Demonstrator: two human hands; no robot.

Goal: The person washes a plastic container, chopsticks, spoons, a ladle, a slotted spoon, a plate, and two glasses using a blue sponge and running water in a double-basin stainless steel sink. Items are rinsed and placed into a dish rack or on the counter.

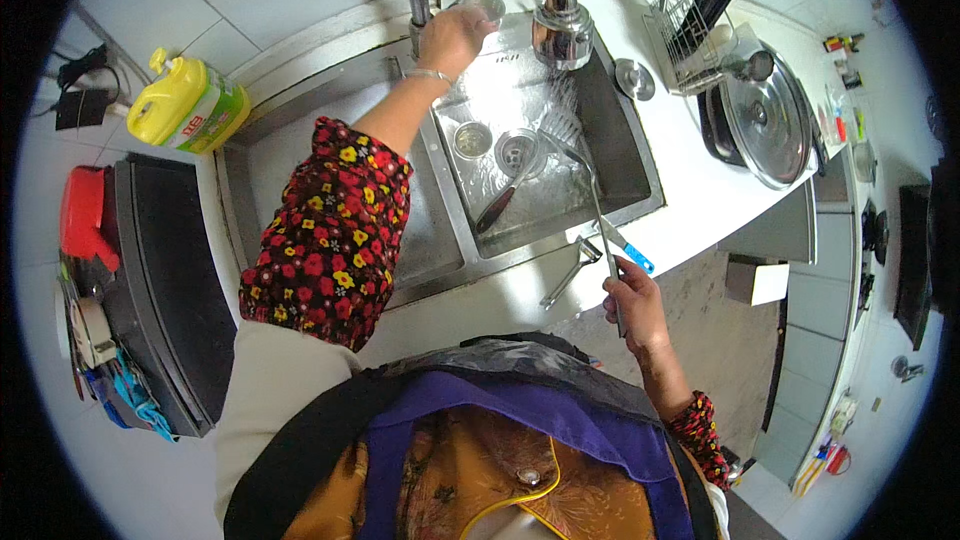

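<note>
My left hand reaches to the back rim of the sink, with its fingers at a small round metal container; whether they grip it is hard to see. In my right hand is the handle of a long metal slotted turner, whose head lies over the right basin under the faucet. A utensil with a dark handle rests in that basin, beside the drain and a small round dish. A peeler with a blue handle and a metal tool lie on the front counter edge.
A yellow detergent jug stands left of the left basin. On the right counter are a small metal cup, a wire utensil rack with black chopsticks and a pan with a glass lid.
</note>
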